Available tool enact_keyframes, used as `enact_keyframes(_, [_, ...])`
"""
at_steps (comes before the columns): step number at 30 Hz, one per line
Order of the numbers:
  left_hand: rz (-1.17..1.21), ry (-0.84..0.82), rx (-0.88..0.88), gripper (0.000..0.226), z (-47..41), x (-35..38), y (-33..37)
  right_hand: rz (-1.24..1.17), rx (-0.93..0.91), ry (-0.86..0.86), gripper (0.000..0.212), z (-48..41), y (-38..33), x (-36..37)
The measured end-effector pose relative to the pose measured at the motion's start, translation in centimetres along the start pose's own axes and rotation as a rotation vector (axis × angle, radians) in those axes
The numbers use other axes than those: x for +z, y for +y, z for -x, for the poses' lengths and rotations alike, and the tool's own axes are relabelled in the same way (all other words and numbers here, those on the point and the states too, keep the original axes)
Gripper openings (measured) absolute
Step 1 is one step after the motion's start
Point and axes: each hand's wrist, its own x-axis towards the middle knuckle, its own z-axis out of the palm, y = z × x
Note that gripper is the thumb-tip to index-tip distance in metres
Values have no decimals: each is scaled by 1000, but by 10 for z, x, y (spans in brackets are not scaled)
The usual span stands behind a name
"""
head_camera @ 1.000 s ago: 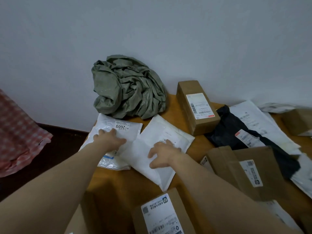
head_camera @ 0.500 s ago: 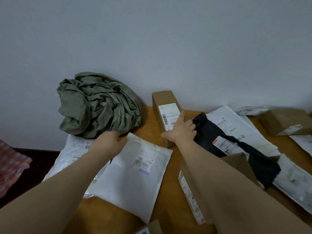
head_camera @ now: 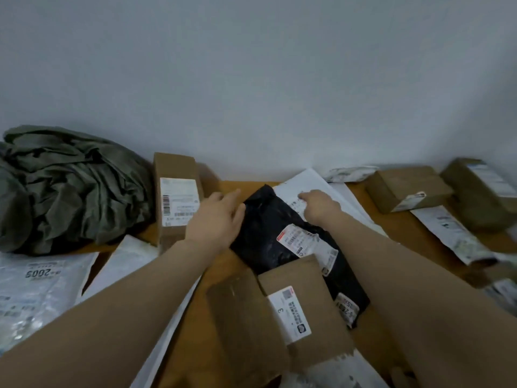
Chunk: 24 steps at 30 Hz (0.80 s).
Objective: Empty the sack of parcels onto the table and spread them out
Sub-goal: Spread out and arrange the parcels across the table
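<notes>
Two hands: both out over the middle of the table (head_camera: 405, 231), on the black bag (head_camera: 268, 236)
left hand (head_camera: 216, 219): fingers straight and loose, lying on the bag's far left edge, just beside the tall box (head_camera: 177, 197)
right hand (head_camera: 319, 205): down on the white envelope (head_camera: 316, 180) at the bag's far right corner, fingers bent, can't tell if it's pinching or just pressing
sack (head_camera: 70, 189): crumpled at far left by the wall, looks emptied
parcels (head_camera: 405, 189): scattered across the table; a flat brown box (head_camera: 296, 303) overlaps the bag's near end
could go wrong: tug the bag and that brown box probably rides along or tips toward the near edge
changed: half a second back the left hand was on a white mailer by the sack and the right was on the tall box, now both have shifted right to the bag
</notes>
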Motion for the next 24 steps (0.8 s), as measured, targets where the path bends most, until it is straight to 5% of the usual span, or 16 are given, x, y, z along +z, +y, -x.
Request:
enact_keyframes(6, [-166,-468,-53,68,-39,73,88,98,33,-284,61,-21,102,42])
enact_keyframes(10, [-288,-688,-149,95,-55,112,109,64,135,-216,64,-18,151,46])
enact_keyframes(17, [-111,-639,-403,133,-64,142,143,-462,355,-59,38,-13,199,28])
enact_keyframes(21, [-103,-535,-345,109,-76,159,147,-282,342,168,35,-14,199,25])
enact_keyframes(24, [-168,-479,-237,79,-78,155,140,-474,262,224,30,-18,187,23])
